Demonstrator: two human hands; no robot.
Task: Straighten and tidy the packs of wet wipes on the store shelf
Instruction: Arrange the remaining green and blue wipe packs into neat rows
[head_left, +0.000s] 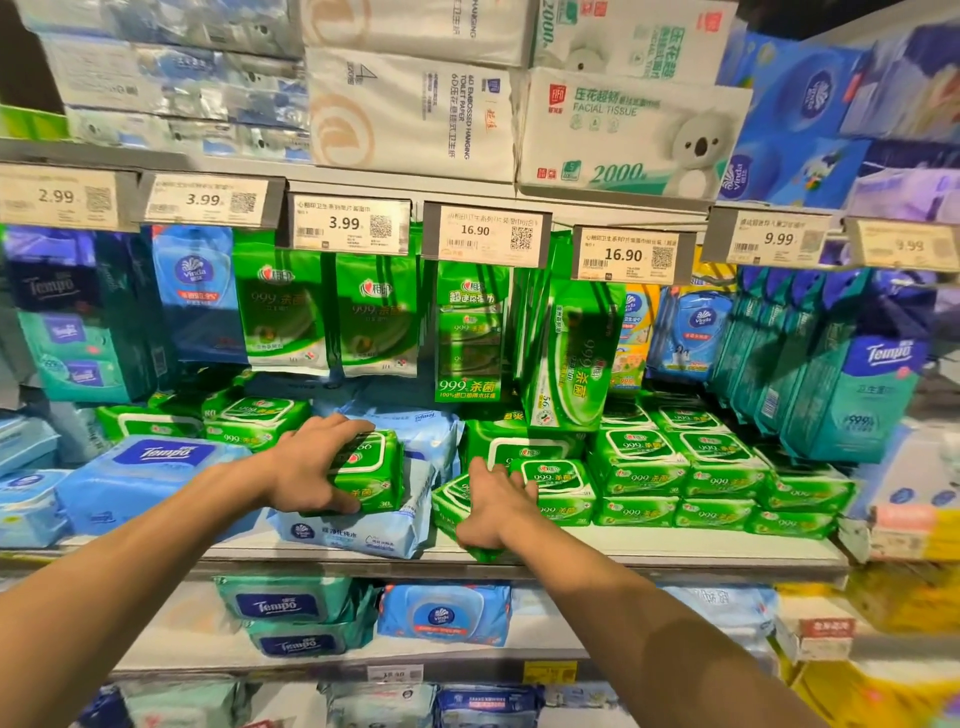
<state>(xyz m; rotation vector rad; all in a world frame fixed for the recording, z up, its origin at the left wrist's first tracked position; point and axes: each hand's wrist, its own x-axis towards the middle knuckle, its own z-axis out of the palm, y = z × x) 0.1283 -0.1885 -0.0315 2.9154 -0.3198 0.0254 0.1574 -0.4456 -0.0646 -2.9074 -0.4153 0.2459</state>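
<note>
While both bare arms reach over the white shelf edge (649, 545), the left hand (311, 467) clamps a green plastic pack of wet wipes with a white flip lid (371, 470), fingers curled over its top and thumb pressed against its front face. That pack sits on a pale blue soft pack of wipes (358, 530) lying directly beneath the hand. Left of the left hand lies a larger blue Tempo-branded pack (150, 478); behind the hand, further green packs (254, 421) lie flat.

The right hand (493, 506) presses flat, fingers spread narrow, on a tilted green wet wipe pack (457, 501) whose near corner hangs past the shelf edge; the thumb sits under its front. Whether the hand truly grips it or only rests on it I cannot tell. Just beside the fingertips of this hand, touching the tilted pack, is another green pack with a white lid (561, 483). To the right of the right hand, neat stacks of the same green packs (701, 473) stand in rows. Above and behind both hands, green hanging pouches (332, 312) and a tall green multipack (571, 353), leaning to one side, hang or stand below white price labels (485, 231).
</note>
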